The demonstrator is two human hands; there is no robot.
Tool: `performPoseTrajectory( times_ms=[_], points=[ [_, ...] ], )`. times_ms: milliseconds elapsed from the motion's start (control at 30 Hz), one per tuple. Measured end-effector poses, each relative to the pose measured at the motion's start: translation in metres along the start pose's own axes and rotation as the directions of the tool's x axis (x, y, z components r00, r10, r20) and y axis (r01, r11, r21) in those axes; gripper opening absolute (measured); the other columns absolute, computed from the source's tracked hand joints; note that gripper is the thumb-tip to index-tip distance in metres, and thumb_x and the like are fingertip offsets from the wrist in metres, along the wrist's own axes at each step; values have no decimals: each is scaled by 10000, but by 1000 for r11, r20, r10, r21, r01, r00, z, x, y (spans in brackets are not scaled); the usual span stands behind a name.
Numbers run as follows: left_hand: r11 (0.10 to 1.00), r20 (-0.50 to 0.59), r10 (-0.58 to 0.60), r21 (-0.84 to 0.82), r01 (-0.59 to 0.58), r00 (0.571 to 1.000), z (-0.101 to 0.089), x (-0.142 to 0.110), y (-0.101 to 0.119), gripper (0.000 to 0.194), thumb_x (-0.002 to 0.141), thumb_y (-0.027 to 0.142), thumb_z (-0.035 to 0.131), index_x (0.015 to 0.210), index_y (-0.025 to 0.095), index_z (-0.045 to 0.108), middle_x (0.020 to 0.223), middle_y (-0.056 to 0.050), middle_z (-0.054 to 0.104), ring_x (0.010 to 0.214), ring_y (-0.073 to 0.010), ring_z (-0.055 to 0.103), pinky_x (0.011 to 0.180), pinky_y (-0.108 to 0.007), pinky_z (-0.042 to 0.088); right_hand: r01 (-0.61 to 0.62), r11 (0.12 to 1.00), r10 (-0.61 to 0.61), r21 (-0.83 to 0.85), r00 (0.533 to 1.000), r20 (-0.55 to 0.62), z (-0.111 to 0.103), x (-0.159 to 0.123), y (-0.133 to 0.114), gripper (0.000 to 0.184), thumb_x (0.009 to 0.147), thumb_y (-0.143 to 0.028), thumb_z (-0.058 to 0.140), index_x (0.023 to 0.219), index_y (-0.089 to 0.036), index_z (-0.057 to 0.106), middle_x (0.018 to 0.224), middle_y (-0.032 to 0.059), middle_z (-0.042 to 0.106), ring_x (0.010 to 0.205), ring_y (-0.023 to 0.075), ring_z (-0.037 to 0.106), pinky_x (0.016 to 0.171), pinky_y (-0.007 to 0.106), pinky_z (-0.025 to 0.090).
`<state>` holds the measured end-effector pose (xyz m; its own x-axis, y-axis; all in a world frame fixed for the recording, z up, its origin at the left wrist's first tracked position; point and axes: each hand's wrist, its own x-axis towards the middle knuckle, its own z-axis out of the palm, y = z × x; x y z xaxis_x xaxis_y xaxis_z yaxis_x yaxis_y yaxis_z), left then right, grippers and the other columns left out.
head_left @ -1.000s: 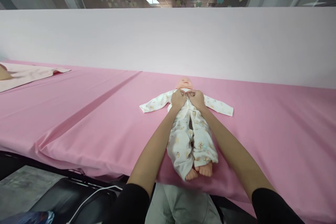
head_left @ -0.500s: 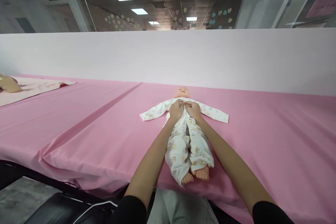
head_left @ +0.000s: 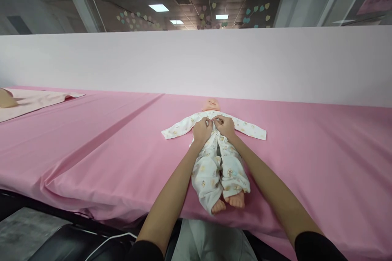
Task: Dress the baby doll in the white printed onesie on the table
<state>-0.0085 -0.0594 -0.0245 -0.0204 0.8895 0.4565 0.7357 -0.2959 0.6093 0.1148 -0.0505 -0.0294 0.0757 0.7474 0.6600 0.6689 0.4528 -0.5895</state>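
Note:
A baby doll (head_left: 211, 105) lies on its back, head away from me and bare feet toward me. It wears a white, small-patterned baby romper (head_left: 206, 171) whose sleeves spread out to both sides. My left hand (head_left: 202, 129) and my right hand (head_left: 224, 125) meet at the middle of the doll's chest. Both have their fingertips pinched on the front edges of the romper, close beside each other. Below them the front parts slightly between the legs. Whatever fastener lies under my fingertips is too small and covered to make out.
Pink cloth (head_left: 116, 151) covers the table, with a raised fold left of the doll. At the far left a pale mat (head_left: 39, 102) bears a partly seen beige object (head_left: 6, 98). A white low wall (head_left: 196, 65) stands behind. A black chair (head_left: 79, 242) is at lower left.
Both hands have shifted slightly down the romper's front, from near the collar toward the belly, still pinching the cloth. The camera view has tilted a little.

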Motion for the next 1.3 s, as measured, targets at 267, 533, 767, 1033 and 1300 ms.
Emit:
performPoseTrajectory(
  times_ms=[267, 533, 767, 1033, 1300],
  points=[
    [998, 9, 38, 43, -38, 999, -4, -5, 1, 227, 861, 344, 449, 849, 226, 643, 687, -13, 648, 687, -171, 590, 579, -248, 313, -49, 999, 49, -6, 998, 32, 0, 3, 1, 247, 723, -272, 507, 800, -179, 722, 459, -46, 426, 487, 109, 408, 571, 231, 337],
    [998, 12, 38, -49, -38, 999, -6, -4, 0, 282, 856, 397, 470, 866, 215, 686, 616, 4, 613, 624, -148, 562, 561, -242, 314, -70, 997, 72, -27, 996, 51, -4, 3, -1, 209, 732, -283, 516, 752, -191, 702, 471, -44, 443, 494, 109, 425, 556, 233, 322],
    [996, -4, 50, -68, -50, 999, -4, -3, -1, 266, 846, 358, 475, 843, 206, 694, 621, 1, 614, 611, -140, 550, 549, -237, 302, -74, 997, 74, -10, 996, 54, -2, 3, 1, 194, 724, -269, 522, 737, -179, 693, 460, -45, 429, 497, 111, 430, 564, 235, 326],
    [998, 12, 41, -52, -40, 999, -5, -4, 0, 276, 850, 382, 470, 846, 209, 685, 634, 6, 618, 626, -141, 557, 554, -237, 310, -71, 997, 72, -21, 996, 48, -1, 3, 3, 190, 728, -273, 517, 737, -192, 688, 464, -47, 435, 507, 115, 442, 569, 236, 327],
    [999, 12, 34, -36, -33, 999, -6, -5, 0, 252, 846, 366, 478, 847, 216, 681, 640, 7, 624, 640, -145, 568, 565, -238, 321, -68, 998, 69, -11, 997, 44, -2, 3, 3, 189, 724, -270, 515, 739, -197, 688, 465, -49, 431, 504, 111, 441, 566, 233, 326]
  ],
)
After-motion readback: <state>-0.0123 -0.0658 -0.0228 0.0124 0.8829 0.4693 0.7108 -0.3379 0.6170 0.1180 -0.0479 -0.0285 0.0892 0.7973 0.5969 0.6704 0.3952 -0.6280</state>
